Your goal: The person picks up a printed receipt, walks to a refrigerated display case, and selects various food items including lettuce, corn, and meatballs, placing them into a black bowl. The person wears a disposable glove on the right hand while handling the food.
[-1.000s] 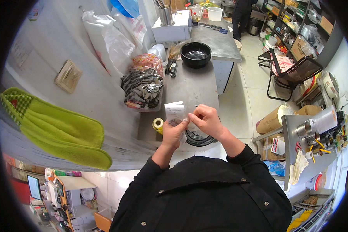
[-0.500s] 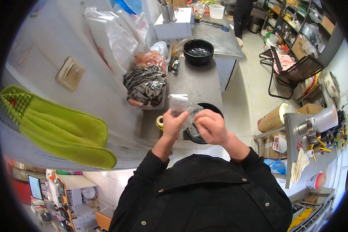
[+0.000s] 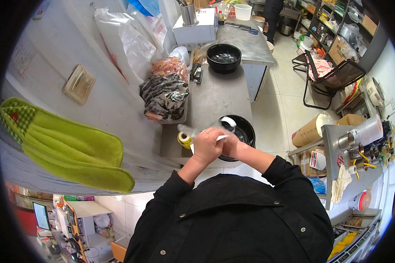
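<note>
My left hand point(image 3: 206, 147) is closed around a crumpled clear plastic bag point(image 3: 186, 129), part of which sticks out on its left. A white paper slip point(image 3: 222, 137) pokes out by its fingers, and a curled white strip shows just above. My right hand point(image 3: 233, 147) is pressed against the left one and looks curled; its fingertips are hidden behind the left hand. Both hands are over the near side of a black bowl point(image 3: 246, 131) on the steel counter point(image 3: 219, 96). A yellow-edged roll point(image 3: 184, 139) stands just left of my left hand.
A second black bowl point(image 3: 224, 58) stands farther along the counter. Left of it are a bin of black and red sachets point(image 3: 164, 96) and hanging plastic bags point(image 3: 123, 41). A folding chair point(image 3: 324, 79) and side table point(image 3: 338, 144) are on the right. Another person point(image 3: 274, 15) stands at the back.
My hands have come together, the left moving right and down to overlap the right. The bag, spread between them before, is now bunched up, and the white slip has shifted toward the bowl.
</note>
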{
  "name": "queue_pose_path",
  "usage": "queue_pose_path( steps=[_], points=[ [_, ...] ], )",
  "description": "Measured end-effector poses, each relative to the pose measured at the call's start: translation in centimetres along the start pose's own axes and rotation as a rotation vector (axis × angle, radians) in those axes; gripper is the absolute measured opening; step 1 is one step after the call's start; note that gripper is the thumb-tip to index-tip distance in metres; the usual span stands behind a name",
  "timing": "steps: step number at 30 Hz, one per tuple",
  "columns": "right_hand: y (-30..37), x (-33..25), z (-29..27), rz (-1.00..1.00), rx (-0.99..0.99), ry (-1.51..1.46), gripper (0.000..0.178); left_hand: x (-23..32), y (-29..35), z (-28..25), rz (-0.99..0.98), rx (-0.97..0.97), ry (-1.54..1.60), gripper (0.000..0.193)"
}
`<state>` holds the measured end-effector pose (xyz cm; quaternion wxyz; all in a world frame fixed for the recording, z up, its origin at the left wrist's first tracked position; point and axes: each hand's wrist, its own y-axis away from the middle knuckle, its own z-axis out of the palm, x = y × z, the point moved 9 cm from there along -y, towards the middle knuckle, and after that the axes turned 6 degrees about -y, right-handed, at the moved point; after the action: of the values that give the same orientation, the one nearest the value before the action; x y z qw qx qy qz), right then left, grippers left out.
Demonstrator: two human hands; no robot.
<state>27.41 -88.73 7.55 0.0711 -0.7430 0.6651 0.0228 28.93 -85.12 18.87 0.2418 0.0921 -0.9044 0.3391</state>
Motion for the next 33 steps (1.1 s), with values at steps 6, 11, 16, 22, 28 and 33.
queue_pose_path(
  steps=[6,11,16,22,28,33],
  points=[
    [0.1,1.7,0.1,0.031,0.373,-0.024,0.053,1.9,1.3,1.3,0.059,-0.090,-0.114,0.009],
    [-0.1,3.6,2.2,0.298,0.189,0.017,0.060,1.9,1.9,3.0,0.044,-0.164,-0.138,0.010],
    [0.0,3.3,0.9,0.278,0.090,-0.257,0.062,3.0,1.7,3.9,0.091,-0.176,-0.138,0.009],
    [1.3,3.3,-0.1,0.369,0.242,-0.564,0.077,5.0,2.7,6.5,0.103,-0.310,-0.145,0.011],
    [3.1,2.6,2.6,0.119,0.122,-0.938,0.038,3.0,3.8,5.5,-0.108,-0.243,0.173,0.014],
    [8.8,1.7,6.0,0.104,0.021,-0.284,0.036,-5.1,12.0,1.8,-0.842,-0.066,0.577,0.023]
  ],
)
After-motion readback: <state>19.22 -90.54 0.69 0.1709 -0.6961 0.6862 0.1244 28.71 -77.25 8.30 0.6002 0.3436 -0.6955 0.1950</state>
